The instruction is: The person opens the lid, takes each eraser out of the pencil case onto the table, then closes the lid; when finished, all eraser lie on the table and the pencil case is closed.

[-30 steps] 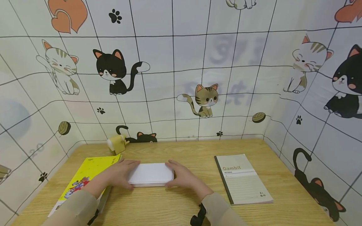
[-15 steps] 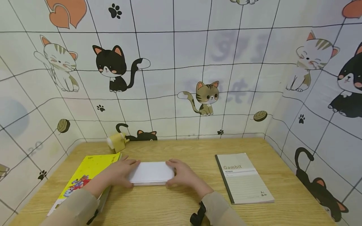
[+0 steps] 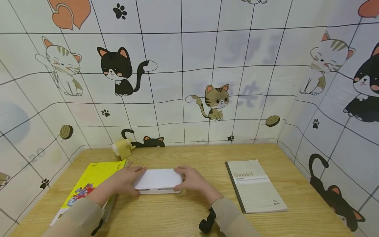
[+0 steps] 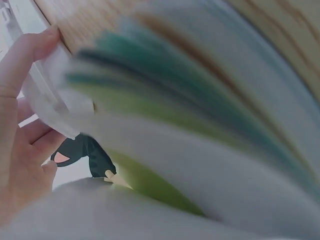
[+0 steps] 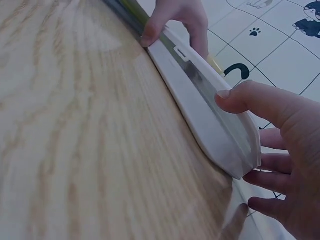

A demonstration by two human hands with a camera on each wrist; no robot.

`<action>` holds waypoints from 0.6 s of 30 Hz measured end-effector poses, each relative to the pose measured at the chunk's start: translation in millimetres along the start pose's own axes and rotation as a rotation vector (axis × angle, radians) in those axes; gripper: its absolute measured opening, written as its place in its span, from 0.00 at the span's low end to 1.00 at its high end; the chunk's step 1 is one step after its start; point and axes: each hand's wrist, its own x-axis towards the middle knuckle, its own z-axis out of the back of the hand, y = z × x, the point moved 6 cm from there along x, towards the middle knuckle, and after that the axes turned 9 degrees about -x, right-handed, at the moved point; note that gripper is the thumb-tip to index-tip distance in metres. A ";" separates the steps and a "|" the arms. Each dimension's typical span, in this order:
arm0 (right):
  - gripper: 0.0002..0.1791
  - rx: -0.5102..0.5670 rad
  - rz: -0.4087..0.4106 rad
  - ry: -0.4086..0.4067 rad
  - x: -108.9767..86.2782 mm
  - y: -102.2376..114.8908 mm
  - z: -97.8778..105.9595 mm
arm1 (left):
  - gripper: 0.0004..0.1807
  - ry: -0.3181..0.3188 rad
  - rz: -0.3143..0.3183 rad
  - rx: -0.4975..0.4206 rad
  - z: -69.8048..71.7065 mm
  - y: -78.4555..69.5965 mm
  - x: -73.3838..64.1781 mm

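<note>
Fingers [image 5: 272,162] of the right hand [image 3: 192,180] are gripping the right end of the white box [image 3: 160,179], the thumb pressing at its near edge and the others lying around the end. The left hand [image 3: 124,181] is holding the opposite end, its thumb resting on the near side. The box is lying on the table [image 3: 177,217], between both hands. Along its near side, a gap is showing between lid [image 3: 157,176] and base [image 5: 187,102]. Just left, a yellow book [image 3: 103,174] is lying partly hidden by the left sleeve [image 3: 74,217]; pages [image 4: 175,100] are appearing blurred in the left wrist view. At back left, a yellow item [image 3: 122,149], type undetermined, is standing near the wall [image 3: 165,89]. Well to the right, a notebook [image 3: 256,192] marked "Gambit" is lying flat. A black strap [image 3: 207,224] is hanging by the right sleeve [image 3: 232,217].
</note>
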 end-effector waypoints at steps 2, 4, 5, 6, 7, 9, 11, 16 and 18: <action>0.44 0.003 0.013 0.012 1.4 0.3 0.8 | 0.51 0.003 -0.007 0.001 -0.4 0.2 -0.4; 0.43 0.009 0.021 0.020 2.6 0.9 1.7 | 0.52 0.007 -0.006 -0.008 -0.3 1.2 -1.1; 0.43 0.015 0.022 0.024 3.0 1.5 2.6 | 0.53 0.009 -0.002 -0.015 0.0 1.8 -1.6; 0.42 0.027 0.020 0.027 3.3 1.9 3.3 | 0.53 0.013 0.003 -0.018 0.5 2.4 -2.1; 0.42 0.038 0.020 0.028 3.4 2.3 4.0 | 0.54 0.018 0.012 -0.025 0.7 3.5 -2.6; 0.41 0.078 0.000 0.034 3.3 2.3 5.3 | 0.56 0.021 0.014 -0.045 3.2 4.9 -3.6; 0.40 0.121 -0.022 0.041 3.2 2.1 6.4 | 0.57 0.012 0.024 -0.062 8.9 6.8 -5.3; 0.40 0.194 -0.035 0.037 4.1 2.8 10.2 | 0.53 -0.103 0.025 -0.187 42.8 11.3 -15.7; 0.38 0.222 -0.028 0.027 5.0 3.0 11.9 | 0.51 -0.168 0.016 -0.271 58.7 12.9 -21.6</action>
